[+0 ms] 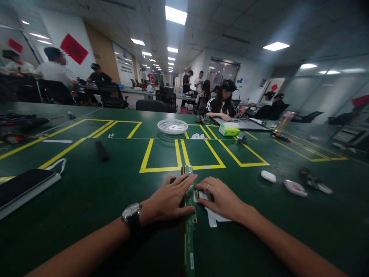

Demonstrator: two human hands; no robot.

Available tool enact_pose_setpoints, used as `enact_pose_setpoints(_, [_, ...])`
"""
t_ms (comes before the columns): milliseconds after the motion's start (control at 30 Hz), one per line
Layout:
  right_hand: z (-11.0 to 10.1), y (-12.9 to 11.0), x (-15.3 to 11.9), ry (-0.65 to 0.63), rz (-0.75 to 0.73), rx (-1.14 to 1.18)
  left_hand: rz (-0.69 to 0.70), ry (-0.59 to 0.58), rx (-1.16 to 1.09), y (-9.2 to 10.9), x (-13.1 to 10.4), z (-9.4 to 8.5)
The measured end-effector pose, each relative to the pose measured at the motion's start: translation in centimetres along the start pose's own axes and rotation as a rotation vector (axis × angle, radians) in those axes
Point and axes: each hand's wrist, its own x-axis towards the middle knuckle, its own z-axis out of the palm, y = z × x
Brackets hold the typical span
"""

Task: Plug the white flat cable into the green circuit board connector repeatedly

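A long narrow green circuit board (189, 238) lies on the green table, its length running away from me. My left hand (175, 194) rests flat across its upper part, fingers stretched out and thumb on the board. Close to the board's right edge, my right hand (220, 196) has its fingers bent around a small connector piece (196, 196) with a silvery edge. Part of that piece is hidden under the fingers. White strips (212, 218) of paper or film stick out beneath my right hand.
Yellow tape (161, 169) marks boxes on the table (115, 192). A white basket (173, 127), a green tissue box (229, 130), a white case (268, 176) and a pink case (295, 188) stand around. A dark tablet-like device (25, 186) lies left. A person (223, 102) sits opposite.
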Motion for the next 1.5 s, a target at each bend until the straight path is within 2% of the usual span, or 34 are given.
enact_pose_setpoints(167, [-0.3,-0.3,0.1,-0.057,-0.265,0.034,-0.01,0.08,-0.13,0.0,0.0,-0.4])
enact_pose_setpoints(233, [0.0,-0.1,0.4,-0.087,-0.296,0.02,-0.061,0.157,-0.2,-0.2,0.0,-0.4])
enact_pose_setpoints(300, [0.2,0.6,0.6,-0.08,-0.25,-0.026,-0.134,0.259,-0.249,-0.4,0.1,-0.1])
enact_pose_setpoints(367, [0.3,1.8,0.8,-0.025,-0.143,-0.094,-0.204,0.377,-0.277,-0.7,0.2,0.1])
enact_pose_setpoints(433, [0.3,3.6,0.8,0.058,0.017,-0.182,-0.262,0.466,-0.303,-0.9,0.3,0.3])
enact_pose_setpoints(500, [0.2,5.6,0.7,0.128,0.199,-0.282,-0.303,0.501,-0.325,-1.0,0.3,0.3])
enact_pose_setpoints(600, [0.1,8.0,0.4,0.181,0.401,-0.408,-0.322,0.501,-0.343,-1.0,0.3,0.2])
enact_pose_setpoints(733, [0.1,8.9,0.2,0.183,0.492,-0.493,-0.314,0.483,-0.362,-1.1,0.1,0.2])
enact_pose_setpoints(967, [0.4,8.4,0.1,0.147,0.52,-0.485,-0.292,0.42,-0.355,-1.2,0.1,0.4])
enact_pose_setpoints(1267, [0.4,8.1,-0.6,0.132,0.511,-0.398,-0.236,0.338,-0.32,-0.7,-0.2,-0.1])
enact_pose_setpoints(1400, [-0.2,8.3,-0.7,0.132,0.496,-0.368,-0.239,0.352,-0.317,-0.8,-0.1,-0.1])
enact_pose_setpoints(1500, [-1.0,8.3,-0.7,0.169,0.422,-0.342,-0.253,0.368,-0.339,-0.9,0.1,0.0])
